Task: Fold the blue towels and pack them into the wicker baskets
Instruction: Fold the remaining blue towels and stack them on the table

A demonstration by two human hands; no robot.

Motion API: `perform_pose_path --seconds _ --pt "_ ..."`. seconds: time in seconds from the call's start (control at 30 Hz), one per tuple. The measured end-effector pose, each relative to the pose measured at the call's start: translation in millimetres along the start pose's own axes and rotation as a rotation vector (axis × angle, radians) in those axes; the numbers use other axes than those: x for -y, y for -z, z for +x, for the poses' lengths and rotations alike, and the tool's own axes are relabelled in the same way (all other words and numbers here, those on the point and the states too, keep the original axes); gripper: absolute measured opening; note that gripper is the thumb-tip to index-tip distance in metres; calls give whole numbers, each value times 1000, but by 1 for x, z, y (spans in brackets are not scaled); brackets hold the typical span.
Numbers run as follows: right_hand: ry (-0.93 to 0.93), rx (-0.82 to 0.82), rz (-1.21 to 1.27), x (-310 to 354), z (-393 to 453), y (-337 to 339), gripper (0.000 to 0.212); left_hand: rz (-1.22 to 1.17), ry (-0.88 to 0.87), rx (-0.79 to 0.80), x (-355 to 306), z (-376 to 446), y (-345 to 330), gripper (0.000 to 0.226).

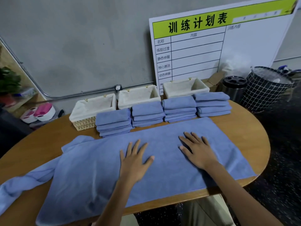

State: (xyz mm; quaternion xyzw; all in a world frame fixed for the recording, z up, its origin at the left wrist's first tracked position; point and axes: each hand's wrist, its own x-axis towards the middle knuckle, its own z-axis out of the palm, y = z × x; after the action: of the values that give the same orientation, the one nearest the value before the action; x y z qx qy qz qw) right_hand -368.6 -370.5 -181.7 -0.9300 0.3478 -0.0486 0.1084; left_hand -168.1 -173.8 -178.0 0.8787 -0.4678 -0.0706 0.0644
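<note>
A blue towel (162, 160) lies spread flat on the wooden bench (254, 131), its long axis running left to right across the person's front, rising a little toward the far right. Both hands rest on its middle with fingers straight and splayed, gripping nothing: the left hand (135, 162) just left of centre, the right hand (197, 152) just right of it and slightly farther away. So each short end lies outward from the hand on its own side; the right end is flat and square near the bench's rounded edge, while the left end runs into a second, crumpled towel (21, 183) that trails off the near left corner. Any fold across the length would, I judge, bring one end over toward the other, and the right end looks the cleaner one to lift. Beyond the spread towel four stacks of folded towels (162, 111) stand in a row, touching or just beside its far edge, and behind them three wicker baskets (91, 110) with pale cloth liners sit against the wall; nothing shows inside them. The bench is a smooth brown oval. Behind it is a grey wall with a conduit pipe, a leaning white planning board (211, 46) with a green header, a steel bin (234, 88), and a wire mesh basket (263, 90) on dark speckled floor.
</note>
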Motion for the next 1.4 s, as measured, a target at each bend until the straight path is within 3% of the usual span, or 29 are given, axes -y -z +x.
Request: perform_pose_path --seconds 0.23,0.37,0.47,0.6,0.7,0.77,0.87,0.93,1.1,1.27,1.4 --pt "-59 -68 -10 -51 -17 4 55 12 -8 6 0 1 -2 88" --pt "-60 -353 112 -63 -24 7 58 -10 -13 10 0 -1 -1 92" --pt "-29 -509 70 -53 -29 12 47 -28 -12 7 -1 -1 -1 84" --pt "-54 -499 39 -53 -32 16 47 -58 -34 -59 5 3 -2 59" --pt "3 -486 9 -45 -13 20 44 -163 -24 -281 28 19 9 61" --pt "72 -457 8 -34 13 20 42 -137 -12 -401 55 37 18 47" --pt "139 -398 -2 -16 64 21 30 -18 43 -417 89 58 37 20" --pt "161 -338 -14 -6 94 18 21 80 72 -372 105 65 40 23" --pt "195 -373 -30 -14 114 -10 33 152 64 -417 132 70 18 25" --pt "218 -398 24 -12 115 -9 4 105 47 -481 136 71 15 13" --pt "161 -340 94 -9 110 -5 8 101 7 -489 133 72 20 15"
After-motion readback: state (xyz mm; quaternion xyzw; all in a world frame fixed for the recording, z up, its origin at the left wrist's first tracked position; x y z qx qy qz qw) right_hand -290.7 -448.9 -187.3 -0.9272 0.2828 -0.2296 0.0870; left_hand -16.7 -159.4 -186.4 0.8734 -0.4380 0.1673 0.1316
